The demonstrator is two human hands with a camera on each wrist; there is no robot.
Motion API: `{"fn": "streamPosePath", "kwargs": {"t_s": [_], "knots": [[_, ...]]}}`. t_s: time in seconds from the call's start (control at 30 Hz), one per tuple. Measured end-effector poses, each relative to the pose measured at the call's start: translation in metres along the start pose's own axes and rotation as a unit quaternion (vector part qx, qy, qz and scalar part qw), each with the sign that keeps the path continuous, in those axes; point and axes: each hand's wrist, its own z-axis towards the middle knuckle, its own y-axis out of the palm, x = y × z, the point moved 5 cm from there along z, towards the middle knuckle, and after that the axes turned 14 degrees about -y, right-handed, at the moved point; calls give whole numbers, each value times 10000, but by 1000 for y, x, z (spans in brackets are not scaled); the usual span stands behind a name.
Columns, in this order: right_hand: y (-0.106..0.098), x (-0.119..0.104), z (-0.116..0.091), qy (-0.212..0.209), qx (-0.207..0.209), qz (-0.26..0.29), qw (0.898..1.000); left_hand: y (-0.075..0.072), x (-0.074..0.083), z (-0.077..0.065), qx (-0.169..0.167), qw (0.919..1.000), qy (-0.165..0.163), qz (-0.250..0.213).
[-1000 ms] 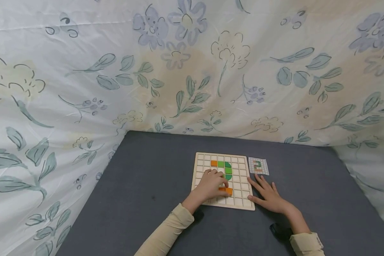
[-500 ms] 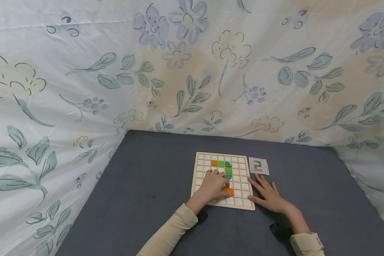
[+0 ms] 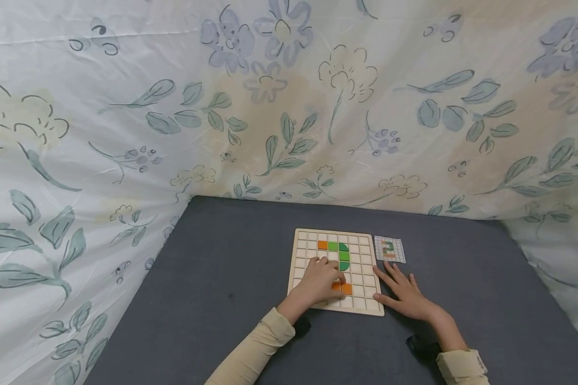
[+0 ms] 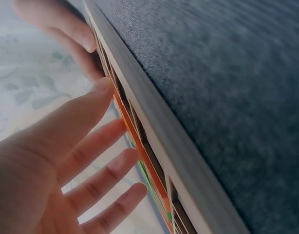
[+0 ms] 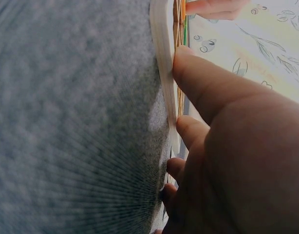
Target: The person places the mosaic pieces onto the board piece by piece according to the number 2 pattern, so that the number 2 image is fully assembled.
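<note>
A wooden grid board (image 3: 363,300) lies on the dark cloth with orange and green tiles in some of its squares. My left hand (image 3: 320,280) reaches over its lower half. The thumb and index fingertip touch near the lower row of orange tiles (image 3: 347,289), and the other fingers extend loosely in the left wrist view. Part of this row is hidden under the hand. At the board's right edge my right hand (image 3: 404,295) lies with fingers spread, its thumb and index finger touching the rim.
Beyond the right hand, a small pattern card (image 3: 389,249) lies beside the board, showing a coloured figure on a grid. Green tiles (image 3: 344,256) and another orange tile (image 3: 322,245) sit in the upper squares. A floral curtain (image 3: 289,133) hangs behind the table.
My left hand has shifted slightly to the right, and the rightmost lower orange tile has slid a little right. The right hand has stayed at the board's edge.
</note>
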Motion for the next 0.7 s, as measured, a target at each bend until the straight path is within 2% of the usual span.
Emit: {"fn": "streamPosePath", "kwargs": {"t_s": [0.4,0.7], "knots": [[-2,0,0,-222,213,60,9995,-4,-23,0,86,9997,-150,-176],[-6,-2,-2,-50,-130,10,9999,-10,-46,-1,163,9989,-405,-170]]}}
